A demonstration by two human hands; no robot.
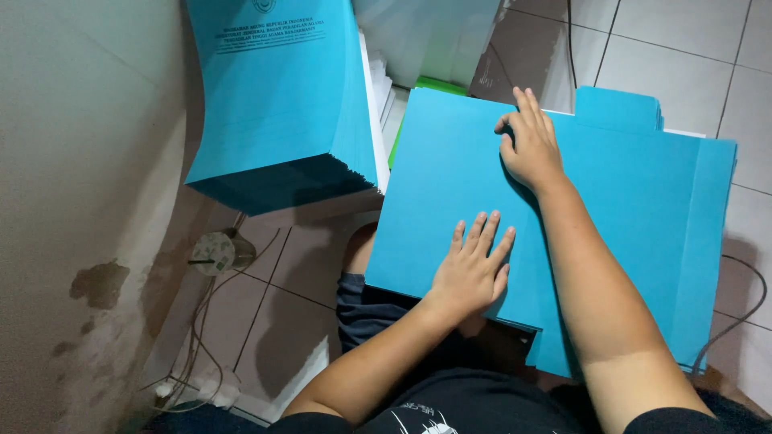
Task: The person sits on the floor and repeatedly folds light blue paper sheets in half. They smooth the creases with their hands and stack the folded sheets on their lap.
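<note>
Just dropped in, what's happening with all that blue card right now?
A person is working a large blue card folder sheet lying across their lap. The left hand lies flat on its near part, and the right hand presses near the far edge, fingers bent. More blue sheets lie underneath. A tall stack of printed blue folders stands to the left, over the tiled floor.

Left hand [470, 273] flat on blue folder [450, 177], right hand [531, 145] pressing its upper edge, blue stack [277, 104] beside

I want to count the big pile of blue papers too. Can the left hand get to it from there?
Probably yes. The left hand lies flat on the blue folder, and the tall blue stack stands just beyond, with nothing between them.
</note>
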